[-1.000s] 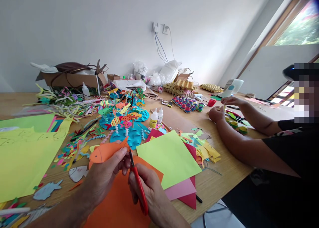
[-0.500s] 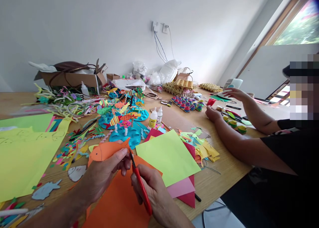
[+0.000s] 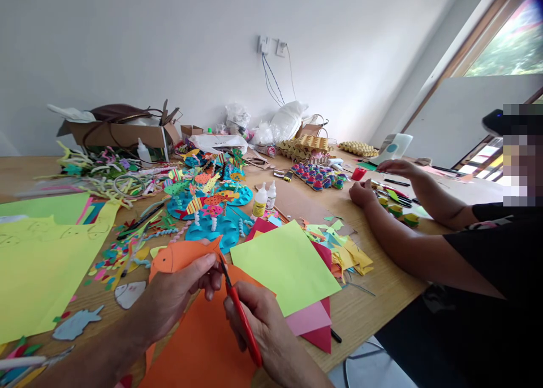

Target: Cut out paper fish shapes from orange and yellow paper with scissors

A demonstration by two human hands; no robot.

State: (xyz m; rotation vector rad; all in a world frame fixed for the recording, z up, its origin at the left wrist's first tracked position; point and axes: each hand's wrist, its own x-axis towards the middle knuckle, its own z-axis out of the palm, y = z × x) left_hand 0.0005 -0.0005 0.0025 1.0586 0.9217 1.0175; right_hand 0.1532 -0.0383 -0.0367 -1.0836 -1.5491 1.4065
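Between the thumb and fingers of my left hand (image 3: 180, 294) is an orange paper fish (image 3: 180, 256) with a drawn eye and gill line. My right hand (image 3: 258, 320) is closed around red-handled scissors (image 3: 244, 323), whose dark blades point up at the fish's tail, beside my left fingertips. Below both hands lies an orange paper sheet (image 3: 203, 348). A lime-green sheet (image 3: 288, 269) rests to the right over pink and red paper. Left of my left wrist are a white fish cutout (image 3: 129, 294) and a grey-blue fish cutout (image 3: 77, 324).
Decorated paper fish stand on blue bases (image 3: 216, 232) ahead, near glue bottles (image 3: 260, 200). Yellow sheets (image 3: 38, 280) cover the left side. Paper scraps (image 3: 348, 252) lie to the right. Across the table's right side, a co-worker's hands (image 3: 365, 194) handle small items near painted egg cartons (image 3: 320, 177).
My hands, the fish and the scissors stay almost in place, the scissors shifting very slightly. The co-worker's far hand has moved a little lower, and the head has shifted right.
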